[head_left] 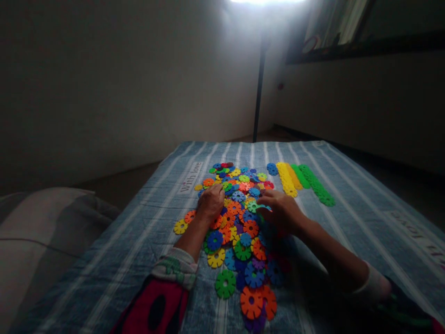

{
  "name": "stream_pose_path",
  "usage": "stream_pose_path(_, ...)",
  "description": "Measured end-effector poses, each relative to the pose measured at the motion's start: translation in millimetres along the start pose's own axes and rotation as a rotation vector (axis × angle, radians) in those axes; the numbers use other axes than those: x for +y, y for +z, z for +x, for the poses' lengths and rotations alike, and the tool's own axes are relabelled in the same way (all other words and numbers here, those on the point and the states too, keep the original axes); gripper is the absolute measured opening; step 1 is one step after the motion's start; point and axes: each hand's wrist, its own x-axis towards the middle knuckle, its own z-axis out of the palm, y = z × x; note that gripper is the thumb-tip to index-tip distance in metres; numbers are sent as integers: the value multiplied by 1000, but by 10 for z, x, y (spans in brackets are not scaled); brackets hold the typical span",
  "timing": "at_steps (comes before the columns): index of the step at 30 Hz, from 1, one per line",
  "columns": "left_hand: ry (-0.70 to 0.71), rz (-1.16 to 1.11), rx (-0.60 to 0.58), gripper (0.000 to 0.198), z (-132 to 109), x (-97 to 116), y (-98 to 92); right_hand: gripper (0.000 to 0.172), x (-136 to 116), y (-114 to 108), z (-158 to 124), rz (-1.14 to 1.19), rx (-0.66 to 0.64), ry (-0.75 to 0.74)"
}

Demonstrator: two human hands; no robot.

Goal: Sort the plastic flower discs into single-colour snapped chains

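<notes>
A loose pile of flat, notched plastic discs (251,227) in orange, blue, green, yellow, red and purple spreads down the middle of the cloth. My left hand (211,202) rests at the left side of the pile, fingers curled in; whatever they may hold is hidden. Over the right side of the pile is my right hand (282,208), its thumb and fingers apart. Close to those fingertips lies a light green disc (253,206); I see no disc clearly gripped.
Right of the pile, overlapping discs form a yellow row (286,180), a shorter orange-yellow row, and green rows (316,184). A few blue discs (272,169) start another row. A striped blue cloth (146,232) covers the surface. Behind it stands a lit lamp on a pole (259,93).
</notes>
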Motion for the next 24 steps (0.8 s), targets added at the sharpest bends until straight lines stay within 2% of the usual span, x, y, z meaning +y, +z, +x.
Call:
stream_pose_path(4, -16, 1, -17, 25, -4, 5, 1, 15, -169, 7, -22, 41, -8, -132)
stream_pose_path(12, -28, -7, 0, 26, -9, 11, 7, 26, -639, 76, -101, 2, -141, -286)
stream_pose_path(17, -15, 6, -2, 26, -7, 9, 10, 31, -771, 140, -149, -76, -152, -289)
stream_pose_path(24, -36, 24, -8, 29, 10, -12, 10, 15, -847, 207, -189, -62, -161, -270)
